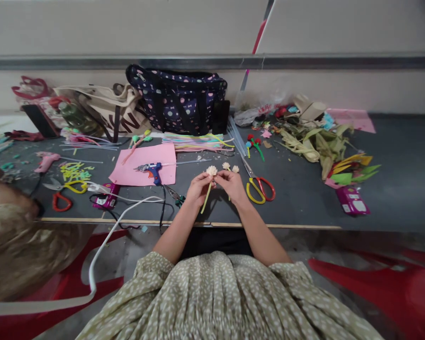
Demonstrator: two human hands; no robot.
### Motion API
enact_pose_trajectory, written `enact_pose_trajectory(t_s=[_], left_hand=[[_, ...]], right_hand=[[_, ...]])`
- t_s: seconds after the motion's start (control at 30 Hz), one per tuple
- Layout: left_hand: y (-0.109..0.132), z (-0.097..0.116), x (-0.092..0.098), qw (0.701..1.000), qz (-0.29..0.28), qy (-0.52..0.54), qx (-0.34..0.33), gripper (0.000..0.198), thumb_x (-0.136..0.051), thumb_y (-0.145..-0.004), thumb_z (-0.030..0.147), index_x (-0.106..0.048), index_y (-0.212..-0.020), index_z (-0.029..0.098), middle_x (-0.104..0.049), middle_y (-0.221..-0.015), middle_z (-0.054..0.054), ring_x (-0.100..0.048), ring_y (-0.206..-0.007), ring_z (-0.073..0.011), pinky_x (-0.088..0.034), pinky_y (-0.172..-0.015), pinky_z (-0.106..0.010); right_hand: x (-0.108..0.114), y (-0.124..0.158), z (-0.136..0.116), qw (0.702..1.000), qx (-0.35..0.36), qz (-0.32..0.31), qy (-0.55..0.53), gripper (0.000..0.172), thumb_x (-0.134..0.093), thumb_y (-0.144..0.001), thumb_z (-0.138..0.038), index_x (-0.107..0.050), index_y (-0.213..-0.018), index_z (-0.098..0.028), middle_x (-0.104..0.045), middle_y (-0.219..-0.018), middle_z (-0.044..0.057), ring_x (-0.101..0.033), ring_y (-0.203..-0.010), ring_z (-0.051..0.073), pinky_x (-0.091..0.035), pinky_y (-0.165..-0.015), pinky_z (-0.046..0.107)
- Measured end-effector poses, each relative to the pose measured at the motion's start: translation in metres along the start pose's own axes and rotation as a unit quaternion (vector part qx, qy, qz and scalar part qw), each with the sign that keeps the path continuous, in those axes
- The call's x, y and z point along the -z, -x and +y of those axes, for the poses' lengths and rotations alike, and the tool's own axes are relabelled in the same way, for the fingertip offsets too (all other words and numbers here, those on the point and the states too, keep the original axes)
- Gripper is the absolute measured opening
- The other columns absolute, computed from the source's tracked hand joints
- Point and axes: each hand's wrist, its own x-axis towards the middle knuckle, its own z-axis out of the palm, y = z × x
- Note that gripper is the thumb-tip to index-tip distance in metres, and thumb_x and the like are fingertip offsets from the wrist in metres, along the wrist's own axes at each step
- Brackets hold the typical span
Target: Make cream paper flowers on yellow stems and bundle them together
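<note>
two hands (199, 188) (233, 186) hold one cream flower (211, 170)

From my end I log the tabletop (304, 203) as matt dark grey, its front edge a strip (276, 225) that looks like bare wood. The navy bag (184, 101) reads to me as printed cloth, the tote (132, 113) beside it as duller, canvas-like weave. Scissors (255, 178): smooth metal blades, plastic-looking red and yellow handles. Blue glue gun (156, 174): smooth plastic body; glue sticks (238, 137) translucent. Pink sheet (163, 153) matt, paper or foam, I can't tell which. Husks (304, 146) dry, papery, creased. Cream flower (211, 171) matt, ridged, its material unclear to me. Red chair (368, 288): smooth plastic. Sleeve (156, 269): soft, gathered, speckled cloth
</note>
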Motion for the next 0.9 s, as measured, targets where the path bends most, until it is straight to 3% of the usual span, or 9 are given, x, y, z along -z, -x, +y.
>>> enact_pose_trajectory(t_s=[0.17, 0.33, 0.53, 0.73, 0.9], left_hand=[[0.0, 0.004, 0.004, 0.996, -0.038, 0.02, 0.081, 0.024, -0.079, -0.064, 0.015, -0.063, -0.082, 0.012, -0.061, -0.06, 0.002, -0.057, -0.049, -0.0064, -0.054, -0.058, -0.02], [0.004, 0.0, 0.001, 0.999, -0.011, -0.049, 0.009, 0.028, -0.081, -0.063, 0.024, -0.064, -0.082, 0.013, -0.065, -0.065, 0.001, -0.061, -0.055, -0.0094, -0.056, -0.062, -0.025], [0.013, 0.0, -0.003, 0.987, 0.012, -0.143, -0.075, 0.029, -0.082, -0.06, 0.032, -0.065, -0.075, 0.014, -0.063, -0.063, 0.002, -0.061, -0.054, -0.0098, -0.052, -0.059, -0.024], [0.014, 0.001, -0.007, 0.98, 0.028, -0.154, -0.122, 0.029, -0.083, -0.058, 0.033, -0.067, -0.075, 0.015, -0.066, -0.073, 0.0, -0.06, -0.06, -0.0089, -0.05, -0.06, -0.022], [0.014, 0.003, -0.01, 0.984, 0.04, -0.132, -0.115, 0.027, -0.083, -0.058, 0.033, -0.065, -0.067, 0.015, -0.062, -0.065, 0.002, -0.056, -0.055, -0.0074, -0.051, -0.059, -0.022]], right_hand=[[0.0, 0.0, -0.001, 0.999, -0.021, -0.024, -0.039, 0.02, -0.068, -0.067, -0.037, -0.065, -0.07, -0.018, -0.064, -0.063, -0.001, -0.057, -0.057, 0.012, -0.047, -0.059, 0.025], [0.0, 0.001, -0.001, 0.999, -0.009, 0.026, 0.027, 0.021, -0.064, -0.068, -0.038, -0.062, -0.068, -0.017, -0.059, -0.061, -0.002, -0.049, -0.054, 0.01, -0.042, -0.054, 0.023], [0.002, 0.003, -0.005, 0.994, 0.03, 0.044, 0.091, 0.02, -0.061, -0.07, -0.037, -0.062, -0.071, -0.017, -0.061, -0.064, -0.001, -0.052, -0.057, 0.012, -0.043, -0.055, 0.023], [0.001, 0.008, -0.011, 0.987, 0.047, 0.045, 0.15, 0.018, -0.058, -0.072, -0.035, -0.062, -0.07, -0.017, -0.063, -0.064, 0.0, -0.054, -0.056, 0.013, -0.044, -0.057, 0.025], [0.0, 0.013, -0.017, 0.977, 0.07, 0.038, 0.198, 0.017, -0.056, -0.076, -0.033, -0.063, -0.072, -0.018, -0.065, -0.068, 0.001, -0.057, -0.06, 0.013, -0.044, -0.061, 0.025]])
